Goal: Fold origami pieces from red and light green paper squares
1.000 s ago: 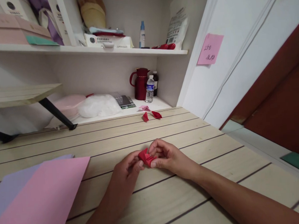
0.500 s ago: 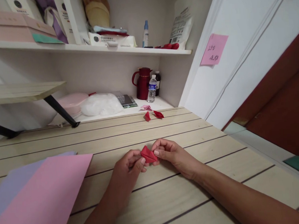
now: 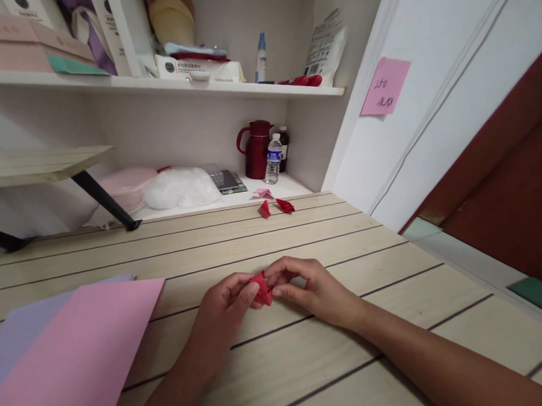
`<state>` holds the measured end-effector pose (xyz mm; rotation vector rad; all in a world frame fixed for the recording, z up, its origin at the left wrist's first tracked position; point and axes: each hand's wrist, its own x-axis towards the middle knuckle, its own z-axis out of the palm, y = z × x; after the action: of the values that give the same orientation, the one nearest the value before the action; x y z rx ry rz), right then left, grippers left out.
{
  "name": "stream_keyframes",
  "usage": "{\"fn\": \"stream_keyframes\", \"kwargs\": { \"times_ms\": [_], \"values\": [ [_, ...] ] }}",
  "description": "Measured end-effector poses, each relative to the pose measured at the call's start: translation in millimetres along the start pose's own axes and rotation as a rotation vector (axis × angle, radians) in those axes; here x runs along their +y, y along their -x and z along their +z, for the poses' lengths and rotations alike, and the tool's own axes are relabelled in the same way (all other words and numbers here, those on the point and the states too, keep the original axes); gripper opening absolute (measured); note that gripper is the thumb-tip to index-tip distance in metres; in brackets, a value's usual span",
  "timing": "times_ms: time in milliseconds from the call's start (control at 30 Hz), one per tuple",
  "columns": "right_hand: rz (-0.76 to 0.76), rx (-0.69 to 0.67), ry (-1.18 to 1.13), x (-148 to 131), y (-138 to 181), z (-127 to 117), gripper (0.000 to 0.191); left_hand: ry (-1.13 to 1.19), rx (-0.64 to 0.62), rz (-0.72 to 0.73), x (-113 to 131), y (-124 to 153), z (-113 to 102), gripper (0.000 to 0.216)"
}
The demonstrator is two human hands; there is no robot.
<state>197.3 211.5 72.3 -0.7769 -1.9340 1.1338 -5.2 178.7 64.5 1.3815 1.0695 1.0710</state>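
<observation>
Between my hands, just over the table, is a small piece of folded red paper (image 3: 265,293). My left hand (image 3: 230,299) pinches its left side, thumb in front and fingers behind. At the right side, my right hand (image 3: 300,286) has its thumb and fingertips on the paper's edge, with the index finger at the upper opening. The fingers partly cover the folds. Farther back on the table lie two small red folded papers (image 3: 286,206) and a pink folded paper (image 3: 263,193).
Pink and lilac paper sheets (image 3: 92,345) lie at the left on the slatted table (image 3: 352,356). Behind are a red jug (image 3: 256,152), a water bottle (image 3: 273,160) and a white plastic bag (image 3: 179,188). A raised stand (image 3: 37,167) with black legs is at the left.
The red paper has been turned and its top now shows an opening. My right hand's fingers have shifted onto its upper right edge. The whole view has moved slightly.
</observation>
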Motion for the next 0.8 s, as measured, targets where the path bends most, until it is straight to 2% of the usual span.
{"fn": "stream_keyframes", "kwargs": {
  "times_ms": [100,233,400,500,633,800],
  "values": [
    [-0.004,0.007,-0.011,1.9,-0.4,0.6,0.020,0.028,0.014,-0.004,0.4,-0.1,-2.1,0.022],
    [-0.125,0.033,0.037,0.3,0.0,2.0,0.030,0.104,0.038,-0.010,3.1,2.5,-2.7,0.025],
    [-0.189,0.092,0.149,-6.5,1.8,4.6,0.019,0.435,0.011,-0.075,6.5,6.8,8.8,0.026],
    [-0.229,0.103,0.165,-9.7,1.9,5.1,0.018,0.598,0.042,-0.114,5.5,8.6,17.9,0.021],
    [-0.267,0.082,0.199,-9.1,1.7,4.7,0.013,0.675,0.046,-0.125,3.6,9.4,22.5,0.021],
    [-0.230,0.033,0.211,-5.8,1.5,4.8,0.014,0.697,0.072,-0.132,4.4,7.8,20.3,0.022]
  ]
}}
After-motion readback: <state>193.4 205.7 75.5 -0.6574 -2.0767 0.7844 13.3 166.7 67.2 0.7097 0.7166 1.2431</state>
